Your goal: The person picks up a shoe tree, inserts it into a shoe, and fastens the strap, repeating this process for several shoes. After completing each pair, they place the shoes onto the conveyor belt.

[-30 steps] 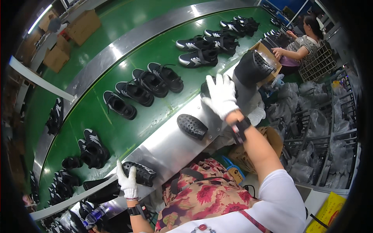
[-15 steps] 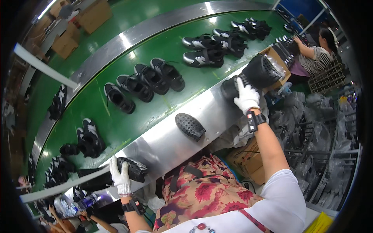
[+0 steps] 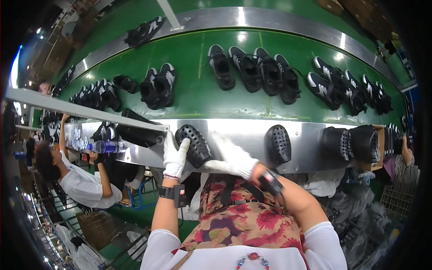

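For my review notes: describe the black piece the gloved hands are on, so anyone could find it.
Follow the shiny metal ledge along the near edge of the green belt. The holed black sole lies there, left of a similar sole, and is the only one between two white-gloved hands.

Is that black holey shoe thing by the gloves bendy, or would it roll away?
The black perforated sole looks like moulded rubber, so probably a bit bendy and light. It lies flat on the steel ledge, so rolling seems unlikely. The left hand in its fabric glove should grip it fine.
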Available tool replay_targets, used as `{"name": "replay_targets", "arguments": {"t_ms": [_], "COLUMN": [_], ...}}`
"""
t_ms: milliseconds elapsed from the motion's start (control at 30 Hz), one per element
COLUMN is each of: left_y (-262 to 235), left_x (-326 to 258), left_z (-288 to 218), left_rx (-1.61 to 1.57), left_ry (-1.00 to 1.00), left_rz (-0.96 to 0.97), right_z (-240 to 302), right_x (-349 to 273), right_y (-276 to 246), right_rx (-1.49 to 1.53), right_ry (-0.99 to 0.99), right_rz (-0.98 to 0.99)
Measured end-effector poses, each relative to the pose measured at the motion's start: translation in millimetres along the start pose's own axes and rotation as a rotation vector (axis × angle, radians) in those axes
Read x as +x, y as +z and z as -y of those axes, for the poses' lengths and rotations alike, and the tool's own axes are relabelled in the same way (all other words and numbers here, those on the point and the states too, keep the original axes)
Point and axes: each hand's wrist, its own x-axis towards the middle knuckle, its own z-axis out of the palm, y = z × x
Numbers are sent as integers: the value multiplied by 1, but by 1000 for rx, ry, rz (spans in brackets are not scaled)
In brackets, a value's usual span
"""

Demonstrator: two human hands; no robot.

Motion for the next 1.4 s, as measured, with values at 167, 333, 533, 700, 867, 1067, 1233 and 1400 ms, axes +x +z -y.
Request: {"name": "replay_targets", "arguments": {"t_ms": [167, 333, 533, 700, 867, 1067, 1233, 1400], "left_y": [0, -24, -37, -32, -34, -54, -10, 46], "left_x": [-23, -15, -17, -36, -32, -60, -80, -71], "left_z": [27, 49, 49, 35, 21, -20, -48, -17], "left_rx": [-813, -1027, -858, -484, -446, -540, -425, -305], "left_ry": [-453, -559, -450, -336, -401, -168, 14, -174], "left_rz": [98, 104, -61, -136, -78, -231, -103, 66], "right_z": [35, 58, 49, 45, 44, 56, 10, -31], "right_x": [51, 72, 77, 82, 86, 57, 12, 24], "right_y": [61, 87, 79, 81, 88, 75, 43, 72], "right_rx": [243, 178, 165, 307, 427, 406, 481, 533], "right_ry": [90, 119, 44, 130, 96, -105, -169, 154], "right_rz": [142, 117, 116, 123, 147, 48, -43, -13]}}
